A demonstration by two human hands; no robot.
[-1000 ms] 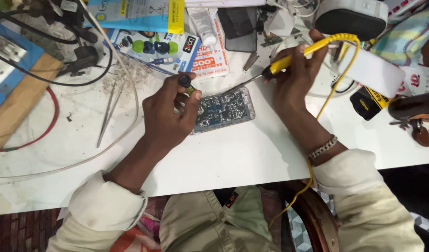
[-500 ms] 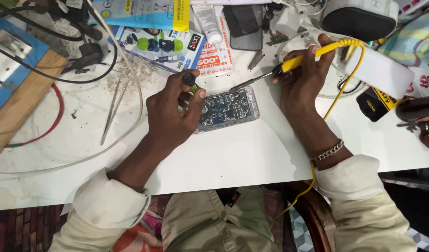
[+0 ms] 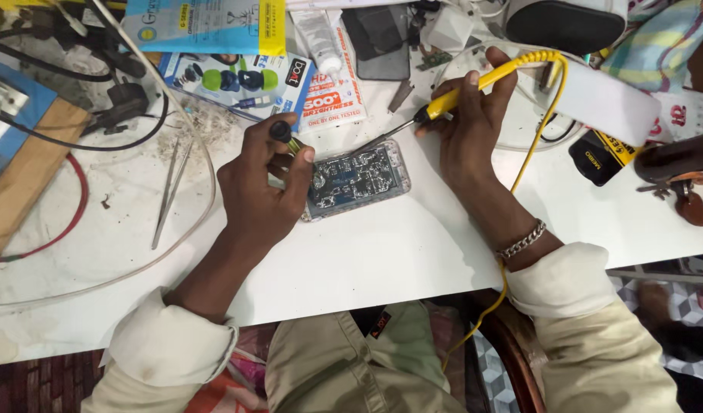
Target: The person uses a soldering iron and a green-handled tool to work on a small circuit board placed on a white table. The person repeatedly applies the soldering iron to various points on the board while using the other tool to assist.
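White bench, cluttered along its far edge, with a circuit board under the iron.

Right hand is clenched round a yellow-handled soldering iron, its tip at the board's 12 o'clock edge; whether it touches I cannot tell. Left hand pinches a small dark-tipped tool and steadies the blue circuit board from 9 o'clock. Judging by that, the soldering is mid-way: the board lies open in its clear case, nothing closed up. Outward at 12 o'clock lies a white card with red lettering; at 11, a flat box picturing green and dark earbuds, and above it a blue-and-yellow packet. At 3 o'clock sits a black-and-yellow tape measure.
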